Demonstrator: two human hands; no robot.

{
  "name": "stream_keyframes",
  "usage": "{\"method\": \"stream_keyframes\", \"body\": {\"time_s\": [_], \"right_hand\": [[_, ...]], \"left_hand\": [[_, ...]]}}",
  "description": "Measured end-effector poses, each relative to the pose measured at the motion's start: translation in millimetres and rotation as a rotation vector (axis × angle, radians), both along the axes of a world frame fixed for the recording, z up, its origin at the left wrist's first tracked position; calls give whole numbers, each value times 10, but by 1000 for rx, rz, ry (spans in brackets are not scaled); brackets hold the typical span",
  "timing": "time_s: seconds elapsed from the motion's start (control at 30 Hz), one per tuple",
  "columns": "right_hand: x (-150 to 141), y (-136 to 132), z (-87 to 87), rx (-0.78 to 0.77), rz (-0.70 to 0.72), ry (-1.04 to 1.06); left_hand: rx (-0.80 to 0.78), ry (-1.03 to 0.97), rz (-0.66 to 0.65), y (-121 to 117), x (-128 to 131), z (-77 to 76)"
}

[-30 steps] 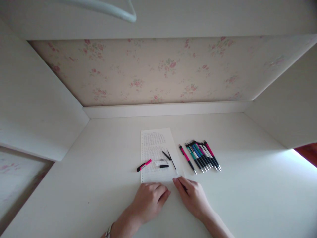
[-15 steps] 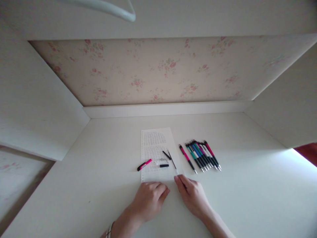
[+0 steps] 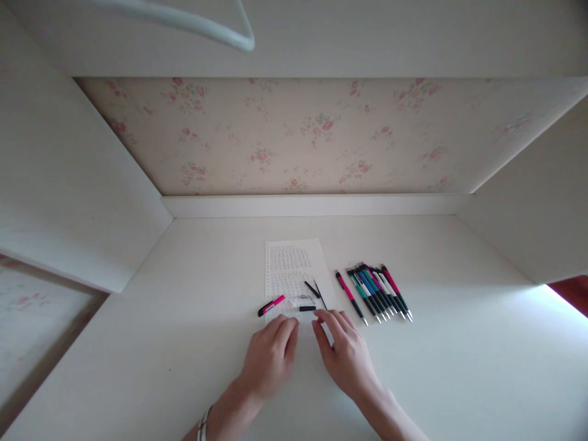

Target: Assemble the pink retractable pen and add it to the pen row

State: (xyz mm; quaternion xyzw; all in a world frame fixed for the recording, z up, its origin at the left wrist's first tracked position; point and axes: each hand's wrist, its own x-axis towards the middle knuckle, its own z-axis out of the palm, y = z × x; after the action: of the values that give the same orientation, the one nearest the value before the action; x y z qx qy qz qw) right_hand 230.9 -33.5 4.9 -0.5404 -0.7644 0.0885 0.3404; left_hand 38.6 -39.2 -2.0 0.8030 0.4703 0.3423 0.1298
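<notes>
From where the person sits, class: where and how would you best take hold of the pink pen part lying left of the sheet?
Probably pinch the pink pen part mid-barrel from above, across its width: it lies flat and slanted on the desk, nearest the left hand.

White bench (image 3: pixel 184 343), holding:
- Written sheet (image 3: pixel 289 269), centre.
- Pink-and-black pen barrel (image 3: pixel 271 305) across the sheet's left edge.
- Loose black pen parts (image 3: pixel 312 289) on the sheet's lower right.
- Row of pens (image 3: pixel 374 293), right of the sheet.
- Left hand (image 3: pixel 269 358) and right hand (image 3: pixel 344 355), both open, fingertips on the sheet's near edge.
- Floral wall panel (image 3: pixel 294 135) beyond the sheet.
</notes>
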Motion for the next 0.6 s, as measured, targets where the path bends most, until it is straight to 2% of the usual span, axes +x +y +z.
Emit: {"method": "stream_keyframes", "body": {"time_s": [0.1,0.27,0.43,0.6], "right_hand": [[-154,172,44,-2,10,-102],[-316,366,41,-19,11,-257],[-370,414,26,-31,21,-302],[-373,451,16,-21,34,-299]], "left_hand": [[91,-14,117,110,-146,7],[36,91,244,240,-324,-5],[0,180,268,255,-325,-62],[-43,224,257,243,-322,-56]]}}
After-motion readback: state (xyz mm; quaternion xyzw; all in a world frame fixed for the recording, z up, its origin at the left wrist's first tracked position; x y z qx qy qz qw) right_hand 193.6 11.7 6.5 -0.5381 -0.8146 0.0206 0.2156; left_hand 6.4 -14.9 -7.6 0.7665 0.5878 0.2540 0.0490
